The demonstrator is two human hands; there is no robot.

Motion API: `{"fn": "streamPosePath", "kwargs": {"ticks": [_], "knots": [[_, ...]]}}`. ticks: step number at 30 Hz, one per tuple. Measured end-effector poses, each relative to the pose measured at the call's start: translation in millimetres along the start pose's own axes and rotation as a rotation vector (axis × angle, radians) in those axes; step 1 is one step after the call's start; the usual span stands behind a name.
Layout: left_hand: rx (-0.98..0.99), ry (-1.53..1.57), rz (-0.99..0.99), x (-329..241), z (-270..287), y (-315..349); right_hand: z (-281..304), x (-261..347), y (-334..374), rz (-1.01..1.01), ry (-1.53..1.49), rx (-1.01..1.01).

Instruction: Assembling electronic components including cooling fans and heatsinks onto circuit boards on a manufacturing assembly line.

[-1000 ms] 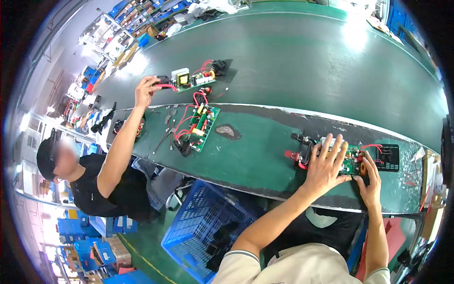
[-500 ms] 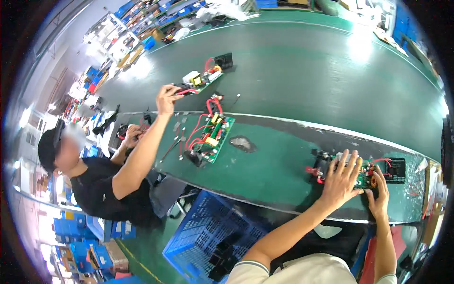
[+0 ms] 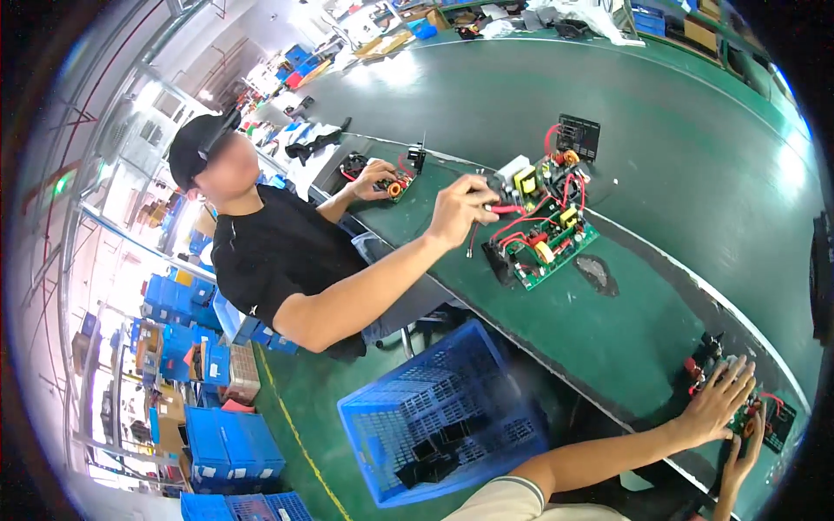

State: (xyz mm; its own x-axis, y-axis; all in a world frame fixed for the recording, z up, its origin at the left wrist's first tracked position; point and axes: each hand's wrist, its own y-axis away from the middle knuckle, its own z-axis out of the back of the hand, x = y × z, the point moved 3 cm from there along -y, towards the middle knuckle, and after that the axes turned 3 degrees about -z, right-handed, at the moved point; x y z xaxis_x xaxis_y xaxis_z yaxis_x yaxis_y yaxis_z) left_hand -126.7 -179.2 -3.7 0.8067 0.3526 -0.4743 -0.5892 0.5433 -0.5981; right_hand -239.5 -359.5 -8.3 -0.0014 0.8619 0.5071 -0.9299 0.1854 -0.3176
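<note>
My left hand point(image 3: 719, 403) lies across a green circuit board assembly point(image 3: 744, 422) at the lower right of the bench, fingers stretched out over its parts. Close beside it, my right hand point(image 3: 744, 453) touches the board's near edge with its fingers apart. The board carries a copper-wound coil, red wires and a black finned piece point(image 3: 779, 424) at its right end. Dark parts and red pieces point(image 3: 692, 366) stick out at its left end. My hands cover much of the board's middle.
A co-worker in black sits at the left, one hand point(image 3: 462, 208) holding a board assembly point(image 3: 528, 181) above another wired board point(image 3: 556, 252). Their other hand point(image 3: 373, 180) touches a smaller board. A blue crate point(image 3: 356, 425) with black parts stands below the bench.
My view has swung left, so the bench and my hands appear farther right and lower. The co-worker's raised board assembly has come closer to the wired board. My hands stay on my board.
</note>
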Motion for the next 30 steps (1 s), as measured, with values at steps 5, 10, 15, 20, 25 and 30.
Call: {"fn": "streamPosePath", "kwargs": {"ticks": [5, 10, 15, 20, 25, 30], "knots": [[-0.012, -0.025, -0.010, -1.6, 1.7, -5.3, 2.2, -9.0, 3.2, -0.038, 0.018, -0.002], [-0.007, -0.053, -0.012, -3.2, -0.3, -6.6, 3.3, -2.3, -1.1, -0.034, 0.021, -0.005], [0.007, -0.038, 0.001, 0.6, 4.3, -5.6, 0.2, 2.0, -1.9, -0.073, 0.031, 0.005], [0.001, -0.059, -0.008, -2.0, 5.6, -5.5, 3.2, -6.1, 2.5, -0.085, 0.073, 0.007], [0.015, -0.081, -0.007, -2.6, 5.6, -5.1, 3.2, -5.7, 2.0, -0.055, 0.092, 0.002], [0.021, -0.061, -0.004, -3.2, 4.5, -5.5, 5.0, -9.5, 3.3, -0.078, 0.098, 0.005]]}}
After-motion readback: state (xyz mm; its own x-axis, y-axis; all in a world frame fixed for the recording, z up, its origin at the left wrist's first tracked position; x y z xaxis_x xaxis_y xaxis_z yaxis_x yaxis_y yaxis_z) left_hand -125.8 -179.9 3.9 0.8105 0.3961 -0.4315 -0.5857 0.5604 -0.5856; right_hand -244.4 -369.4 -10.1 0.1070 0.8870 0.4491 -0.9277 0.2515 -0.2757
